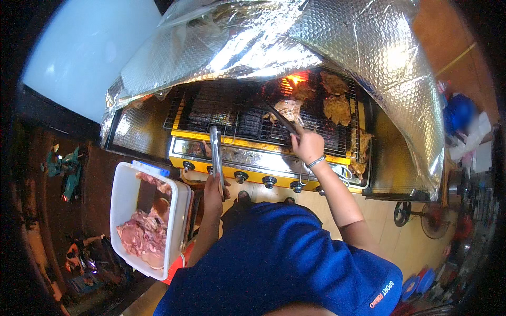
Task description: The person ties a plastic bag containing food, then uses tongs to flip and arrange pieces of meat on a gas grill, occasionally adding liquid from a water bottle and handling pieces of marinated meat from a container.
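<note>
My right hand (309,147) is closed around a long dark utensil (281,117), whose far end reaches over the wire grate near a pale piece of meat (288,110). My left hand (214,192) grips metal tongs (216,154), held upright in front of the grill's control panel. Browned pieces of meat (337,110) lie on the right part of the yellow gas grill (253,173), and an orange flame (295,79) glows at its back. Left of my left hand, a white plastic tub (115,205) holds raw meat (144,237).
Silver bubble-foil sheeting (379,55) arches over the grill's back and sides. Knobs (270,181) line its front. More cooked meat (359,158) lies at the grill's right edge. A fan (434,221) stands at right, near blue round items (419,282) on the floor.
</note>
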The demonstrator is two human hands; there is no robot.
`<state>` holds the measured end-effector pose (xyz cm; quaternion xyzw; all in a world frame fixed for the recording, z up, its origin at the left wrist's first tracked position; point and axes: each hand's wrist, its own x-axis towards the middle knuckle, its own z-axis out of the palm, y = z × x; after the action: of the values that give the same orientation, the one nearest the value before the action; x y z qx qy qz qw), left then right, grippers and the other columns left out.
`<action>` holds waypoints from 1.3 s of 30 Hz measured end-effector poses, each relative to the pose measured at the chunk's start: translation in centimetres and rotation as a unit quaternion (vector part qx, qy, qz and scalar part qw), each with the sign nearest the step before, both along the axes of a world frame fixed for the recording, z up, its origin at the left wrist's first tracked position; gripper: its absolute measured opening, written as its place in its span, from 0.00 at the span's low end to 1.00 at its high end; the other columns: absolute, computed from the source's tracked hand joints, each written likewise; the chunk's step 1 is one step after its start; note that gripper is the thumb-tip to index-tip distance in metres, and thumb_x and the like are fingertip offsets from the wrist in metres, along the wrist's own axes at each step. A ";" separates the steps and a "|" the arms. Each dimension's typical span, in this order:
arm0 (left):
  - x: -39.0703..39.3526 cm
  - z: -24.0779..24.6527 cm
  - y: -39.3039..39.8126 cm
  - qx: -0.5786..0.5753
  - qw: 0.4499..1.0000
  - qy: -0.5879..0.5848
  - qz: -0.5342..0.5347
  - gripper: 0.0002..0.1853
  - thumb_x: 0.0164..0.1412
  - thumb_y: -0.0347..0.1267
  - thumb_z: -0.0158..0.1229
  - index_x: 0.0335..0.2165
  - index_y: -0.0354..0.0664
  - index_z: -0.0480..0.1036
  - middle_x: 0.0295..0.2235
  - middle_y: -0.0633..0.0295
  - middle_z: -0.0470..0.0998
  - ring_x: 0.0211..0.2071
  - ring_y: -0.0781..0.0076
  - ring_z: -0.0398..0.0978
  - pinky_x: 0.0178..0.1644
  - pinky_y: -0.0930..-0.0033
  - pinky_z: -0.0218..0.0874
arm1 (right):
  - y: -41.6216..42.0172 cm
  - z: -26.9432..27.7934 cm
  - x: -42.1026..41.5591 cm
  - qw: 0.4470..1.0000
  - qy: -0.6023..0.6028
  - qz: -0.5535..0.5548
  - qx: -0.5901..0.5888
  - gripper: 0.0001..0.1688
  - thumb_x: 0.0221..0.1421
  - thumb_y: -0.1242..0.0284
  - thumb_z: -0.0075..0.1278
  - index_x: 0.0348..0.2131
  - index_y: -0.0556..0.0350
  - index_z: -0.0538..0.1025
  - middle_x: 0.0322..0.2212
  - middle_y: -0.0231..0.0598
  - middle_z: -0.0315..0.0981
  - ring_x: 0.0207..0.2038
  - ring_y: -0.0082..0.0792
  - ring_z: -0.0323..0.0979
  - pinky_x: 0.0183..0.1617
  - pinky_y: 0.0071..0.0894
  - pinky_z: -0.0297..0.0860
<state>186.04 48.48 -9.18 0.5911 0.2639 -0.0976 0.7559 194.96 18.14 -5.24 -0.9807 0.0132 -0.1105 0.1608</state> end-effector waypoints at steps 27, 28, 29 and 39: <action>0.8 -1.1 -5.6 -0.011 0.979 -0.003 -0.205 0.11 0.66 0.40 0.44 0.35 0.44 0.65 0.21 0.67 0.68 0.16 0.81 0.64 0.19 0.79 0.56 | -7.0 -0.5 -19.2 0.942 -0.021 -0.264 0.204 0.21 0.50 0.65 0.56 0.42 0.57 0.77 0.24 0.46 0.77 0.24 0.43 0.75 0.27 0.32 0.69; 0.7 -0.4 -5.9 -0.009 0.977 -0.010 -0.212 0.11 0.66 0.40 0.44 0.36 0.44 0.65 0.21 0.67 0.68 0.16 0.81 0.64 0.19 0.79 0.56 | -8.3 -2.4 -20.1 0.924 -0.047 -0.296 0.236 0.22 0.50 0.64 0.57 0.41 0.61 0.77 0.25 0.48 0.78 0.24 0.34 0.76 0.28 0.28 0.69; 0.5 0.0 -6.2 -0.007 0.976 -0.018 -0.219 0.11 0.66 0.40 0.44 0.36 0.44 0.65 0.21 0.67 0.68 0.16 0.81 0.64 0.19 0.78 0.56 | -9.9 -4.6 -21.2 0.886 -0.058 -0.302 0.347 0.23 0.51 0.66 0.58 0.44 0.64 0.76 0.27 0.45 0.78 0.27 0.24 0.74 0.32 0.25 0.69; -0.3 -0.7 -6.3 -0.025 0.982 -0.030 -0.186 0.15 0.67 0.41 0.42 0.40 0.40 0.65 0.20 0.66 0.68 0.14 0.82 0.63 0.15 0.80 0.53 | -16.2 -8.6 -32.0 0.861 0.008 -0.486 0.149 0.20 0.48 0.62 0.56 0.38 0.54 0.79 0.25 0.48 0.77 0.28 0.42 0.77 0.34 0.35 0.70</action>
<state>185.70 42.19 -9.91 0.6137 0.1240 -0.2254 0.7465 162.95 1.89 -13.85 -0.8149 0.5058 -0.1634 0.2311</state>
